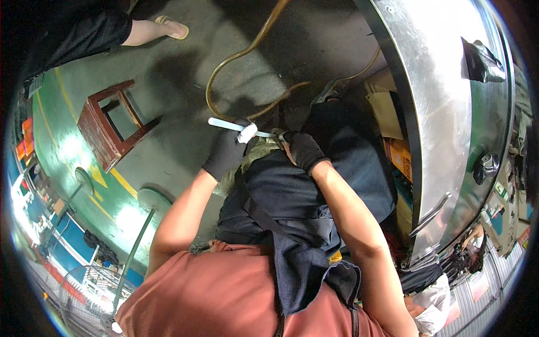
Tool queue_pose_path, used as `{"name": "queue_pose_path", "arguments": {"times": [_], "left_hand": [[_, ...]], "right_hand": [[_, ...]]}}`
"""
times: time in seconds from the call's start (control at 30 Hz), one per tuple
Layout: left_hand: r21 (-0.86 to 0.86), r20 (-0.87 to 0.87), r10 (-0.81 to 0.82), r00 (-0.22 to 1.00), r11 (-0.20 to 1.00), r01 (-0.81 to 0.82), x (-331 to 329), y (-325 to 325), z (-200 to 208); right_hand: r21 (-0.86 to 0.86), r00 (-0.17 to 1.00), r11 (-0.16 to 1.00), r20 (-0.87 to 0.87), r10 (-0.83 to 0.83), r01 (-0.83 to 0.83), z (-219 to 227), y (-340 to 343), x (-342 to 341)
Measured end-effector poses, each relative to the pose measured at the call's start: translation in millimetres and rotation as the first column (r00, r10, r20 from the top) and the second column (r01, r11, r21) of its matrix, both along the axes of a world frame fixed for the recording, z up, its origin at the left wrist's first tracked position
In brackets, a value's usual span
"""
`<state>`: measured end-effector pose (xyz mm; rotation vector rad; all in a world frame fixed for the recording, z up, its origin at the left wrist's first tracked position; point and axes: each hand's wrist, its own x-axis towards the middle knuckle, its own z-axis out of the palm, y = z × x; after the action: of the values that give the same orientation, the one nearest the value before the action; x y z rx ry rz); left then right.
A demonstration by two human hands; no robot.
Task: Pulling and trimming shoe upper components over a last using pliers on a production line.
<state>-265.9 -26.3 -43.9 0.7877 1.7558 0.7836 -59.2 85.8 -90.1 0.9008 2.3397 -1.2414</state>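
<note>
Both of my hands wear dark gloves and meet above my lap. My left hand (225, 153) is closed around a slim, pale blue strip-like tool (223, 123), whose rounded end sticks out to the left. A small white wad or wrap (247, 133) sits at the fingers of that hand; its kind is unclear. My right hand (306, 150) is closed near the tool's other end, gripping something small that its fingers mostly hide. Beneath the hands lies a pale greenish cloth-like piece (261, 149), next to the dark apron (286, 182) over my knees.
A steel-faced bench (443, 112) rises close on my right, with cardboard (387, 106) beside it. A brown hose (224, 62) curls over the floor ahead. To the left stand a worn wooden stool (106, 126) and a fan (90, 289). Another person's sandalled foot (173, 28) is at far left.
</note>
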Motion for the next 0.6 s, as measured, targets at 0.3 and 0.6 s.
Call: {"name": "queue_pose_path", "arguments": {"times": [0.3,0.6], "left_hand": [[0.232,-0.326,-0.378,0.867,0.857,0.460,40.5,-1.5,-27.3],[0.068,0.031,-0.135,0.990,0.989,0.133,46.3,13.1,-32.0]], "right_hand": [[-0.001,0.999,0.999,-0.020,0.044,-0.044,-25.2,-1.6,6.6],[-0.066,0.840,0.916,-0.378,-0.391,0.396,-16.2,9.0,11.2]]}}
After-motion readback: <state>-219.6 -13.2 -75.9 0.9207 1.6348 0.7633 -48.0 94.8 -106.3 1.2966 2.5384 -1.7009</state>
